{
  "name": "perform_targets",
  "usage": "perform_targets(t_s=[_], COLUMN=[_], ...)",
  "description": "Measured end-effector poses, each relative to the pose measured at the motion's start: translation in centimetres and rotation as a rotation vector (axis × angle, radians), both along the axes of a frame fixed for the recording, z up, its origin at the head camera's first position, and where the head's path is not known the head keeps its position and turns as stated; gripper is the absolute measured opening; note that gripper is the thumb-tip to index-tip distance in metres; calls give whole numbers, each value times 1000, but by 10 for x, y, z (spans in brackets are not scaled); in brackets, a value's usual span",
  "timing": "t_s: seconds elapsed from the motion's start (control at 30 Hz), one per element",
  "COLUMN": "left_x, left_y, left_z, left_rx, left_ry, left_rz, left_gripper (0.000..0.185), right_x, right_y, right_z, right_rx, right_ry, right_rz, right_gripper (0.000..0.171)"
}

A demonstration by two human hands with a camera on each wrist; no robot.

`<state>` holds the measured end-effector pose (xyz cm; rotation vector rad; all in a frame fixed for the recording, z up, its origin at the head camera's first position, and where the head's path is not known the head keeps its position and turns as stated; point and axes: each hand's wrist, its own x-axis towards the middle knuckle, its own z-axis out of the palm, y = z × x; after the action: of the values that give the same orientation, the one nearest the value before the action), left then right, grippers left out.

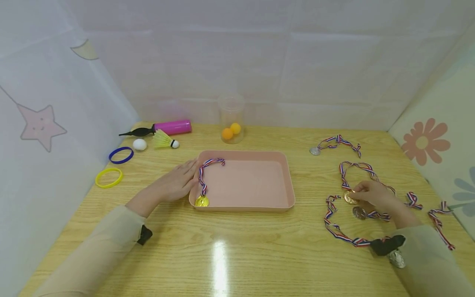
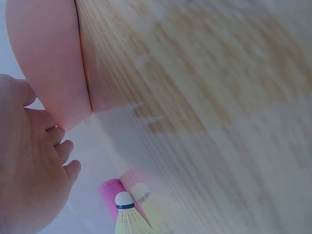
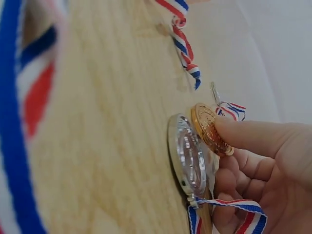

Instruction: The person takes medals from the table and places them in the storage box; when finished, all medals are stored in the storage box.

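Pale cloth (image 1: 208, 66) hung behind a wood-grained table (image 1: 178, 255). Over its right part, the right hand (image 1: 376, 197) pinched a gold medal (image 1: 350, 197) between thumb and fingers, just beside a silver medal (image 1: 359, 213). The left hand (image 1: 177, 181), fingers loosely extended, touched the left side of a pink tray (image 1: 252, 181). At the tray's near left corner lay a second gold medal (image 1: 202, 201), its striped ribbon (image 1: 201, 175) running up the left wall. Another silver medal (image 1: 315, 151) lay farther back on the right. Behind the tray stood a clear cylinder (image 1: 231, 109) containing two orange balls (image 1: 227, 133). Toward the left edge were a purple pump (image 1: 172, 127), a shuttlecock (image 1: 162, 140), a white ball (image 1: 139, 144), a blue ring (image 1: 121, 161) and a yellow ring (image 1: 109, 186).
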<state>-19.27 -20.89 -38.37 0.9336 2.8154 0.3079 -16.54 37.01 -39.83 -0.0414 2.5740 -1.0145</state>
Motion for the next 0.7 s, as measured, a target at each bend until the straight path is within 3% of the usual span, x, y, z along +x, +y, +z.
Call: perform_targets(t_s=[0.43, 0.57, 0.7], left_x=[0, 0, 0], left_y=[-1, -1, -2], left_z=[0, -1, -2], left_rx=[1, -4, -5], left_ry=[-5, -5, -7], left_rz=[6, 8, 11], left_gripper=[56, 57, 57], right_x=[-2, -2, -4], right_y=[5, 5, 3], right_z=[10, 12, 15], right_rx=[-367, -528, -710], right_ry=[-98, -112, -115], right_rz=[2, -59, -86], right_gripper=[33, 20, 23])
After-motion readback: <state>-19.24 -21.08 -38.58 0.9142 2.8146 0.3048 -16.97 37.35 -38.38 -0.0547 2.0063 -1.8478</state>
